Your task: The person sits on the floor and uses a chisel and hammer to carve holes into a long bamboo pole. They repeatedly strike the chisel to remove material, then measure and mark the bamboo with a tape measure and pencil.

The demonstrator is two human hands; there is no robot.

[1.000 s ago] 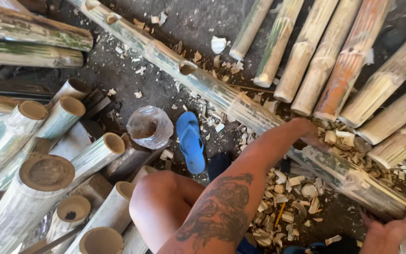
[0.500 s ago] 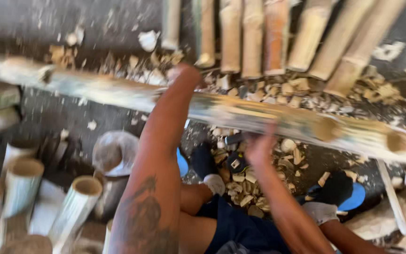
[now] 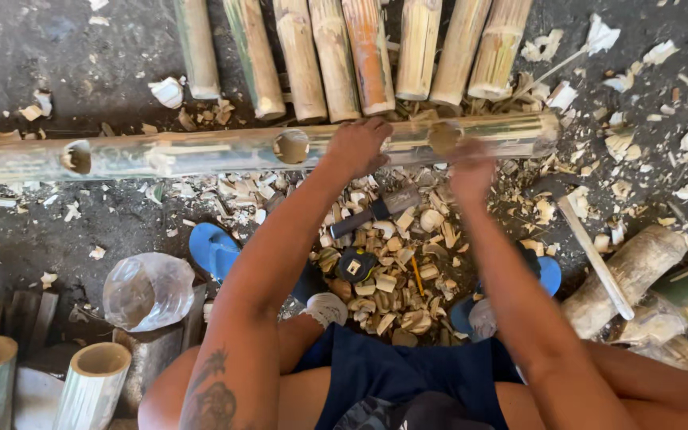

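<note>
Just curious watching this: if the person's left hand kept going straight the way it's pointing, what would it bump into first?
The left hand already rests on the long holed bamboo pole; beyond it, probably the row of cut bamboo pieces.

7 bamboo poles [image 3: 336,56], 2 hammers [image 3: 376,211]

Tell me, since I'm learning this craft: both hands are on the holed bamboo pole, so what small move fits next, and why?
Probably a slight roll of the bamboo pole toward the body. The left hand and right hand both rest on it near two round holes, while the hammer lies untouched among the chips.
</note>
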